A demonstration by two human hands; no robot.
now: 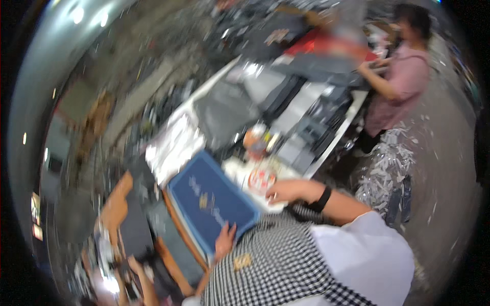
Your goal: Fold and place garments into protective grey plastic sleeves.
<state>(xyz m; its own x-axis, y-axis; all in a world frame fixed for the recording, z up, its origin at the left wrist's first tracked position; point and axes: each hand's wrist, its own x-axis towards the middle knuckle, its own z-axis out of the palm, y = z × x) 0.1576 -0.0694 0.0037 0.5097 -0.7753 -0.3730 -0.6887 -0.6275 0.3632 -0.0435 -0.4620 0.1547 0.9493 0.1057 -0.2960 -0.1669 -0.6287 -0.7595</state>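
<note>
A dark blue flat rectangular piece (pixel 204 196) with a lighter blue border and gold and pale lettering lies at a slant on the table in front of me. My left hand (pixel 224 241) rests at its near edge, fingers stretched out on its surface. My right hand (pixel 288 192), a black band on its wrist, is at the table edge with its fingers curled together. Just beyond those fingers sits a round container (pixel 261 180) with a red and white top. Whatever the right fingers hold, if anything, is blurred. An orange and white round item (pixel 255 140) stands farther back.
Grey and black plastic-wrapped packages (pixel 227 109) and a shiny clear plastic bag (pixel 176 148) cover the white table. A person in a pink top (pixel 400 84) stands at the far right. White scraps (pixel 388 168) litter the floor. Another person's arms (pixel 143 280) show at lower left.
</note>
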